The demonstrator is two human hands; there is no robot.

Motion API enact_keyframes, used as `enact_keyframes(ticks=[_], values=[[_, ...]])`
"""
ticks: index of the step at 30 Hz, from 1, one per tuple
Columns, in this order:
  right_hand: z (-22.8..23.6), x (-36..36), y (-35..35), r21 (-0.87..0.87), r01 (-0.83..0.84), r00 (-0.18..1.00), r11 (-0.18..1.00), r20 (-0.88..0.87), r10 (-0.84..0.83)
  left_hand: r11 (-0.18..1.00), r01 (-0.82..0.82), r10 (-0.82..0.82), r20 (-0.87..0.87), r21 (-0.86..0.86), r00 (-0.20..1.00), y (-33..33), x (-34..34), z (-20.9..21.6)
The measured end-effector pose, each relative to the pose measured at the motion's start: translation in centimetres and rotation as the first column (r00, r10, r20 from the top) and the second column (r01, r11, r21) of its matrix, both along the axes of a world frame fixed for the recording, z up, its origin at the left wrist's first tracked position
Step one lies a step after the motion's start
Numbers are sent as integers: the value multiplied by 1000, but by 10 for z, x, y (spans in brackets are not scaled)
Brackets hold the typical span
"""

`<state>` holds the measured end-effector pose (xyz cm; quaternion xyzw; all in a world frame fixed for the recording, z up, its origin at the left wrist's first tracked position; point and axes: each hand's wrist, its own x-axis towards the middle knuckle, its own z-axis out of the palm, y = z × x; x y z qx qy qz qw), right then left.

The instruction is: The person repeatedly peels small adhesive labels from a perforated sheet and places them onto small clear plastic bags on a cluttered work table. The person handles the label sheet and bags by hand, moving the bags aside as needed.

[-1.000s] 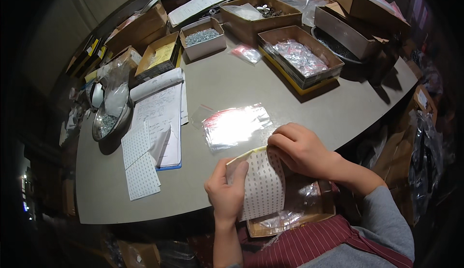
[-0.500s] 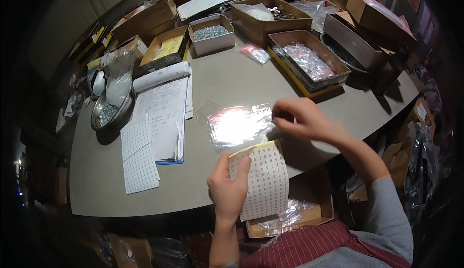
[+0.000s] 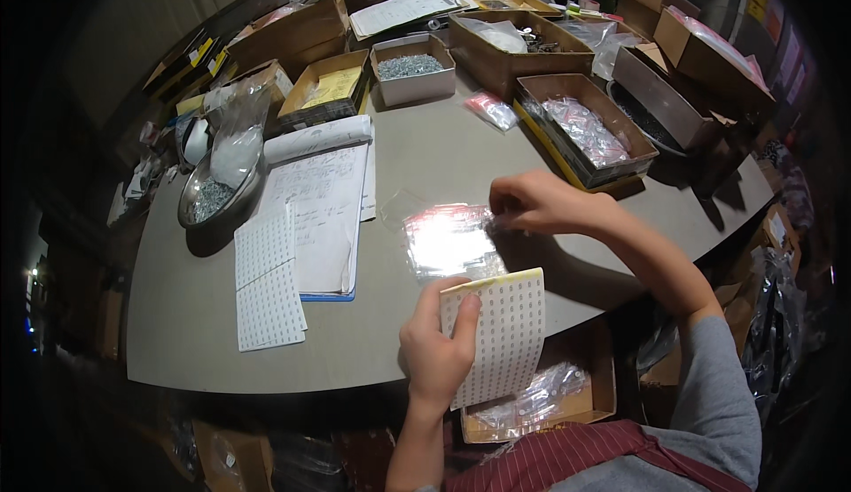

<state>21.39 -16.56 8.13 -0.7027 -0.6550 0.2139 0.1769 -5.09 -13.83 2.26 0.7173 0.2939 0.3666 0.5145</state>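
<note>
"From the head view, how am I holding the sheet?"

"I'm clamping the white printed sheet (image 3: 498, 346) in my left hand (image 3: 439, 341); the thumb is pressing on its face, near the yellowish top edge, and the fingers are curling behind it."

"And which way is it running?"

"It's lying to the right of that thumb. Its long axis is running from the top edge down toward my body, leaning slightly left, and its lower end is hanging over the open cardboard box (image 3: 581, 403) just off the near edge of the bench (image 3: 346, 341)."

"Where is the pile of clear bags (image 3: 448, 237) sitting?"

"It's resting on the bench just beyond the sheet's top, stretching roughly left to right, with glare washing out its middle. My right hand (image 3: 554, 204) is the one reaching over its right end, so the pile is lying to the left of those fingers."

"Are the right fingers gripping anything?"

"Their tips are sitting close together, pointing left. I can't tell whether they're pinching something, or whether they're touching the bags or hovering just above."

"And the sheet, seen from there?"

"It's lying below those fingers, toward my body, with a gap showing between them and its top edge."
</note>
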Motion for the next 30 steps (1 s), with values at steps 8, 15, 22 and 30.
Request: enact_keyframes(ticks=[8,15,22,30], values=[[-38,-16,5,220,-19,980,975,196,-25,998,41,-38,61,-53,997,0,2,2],[-34,26,-30,197,120,953,973,251,-168,998,-13,23,162,-59,987,0,0,-4],[-47,21,-77,335,18,992,942,112,-59,960,66,36,354,-272,935,2,-9,-10],[-15,-27,-151,98,-246,956,964,-137,258,926,149,96,597,-347,796,6,-5,-5]])
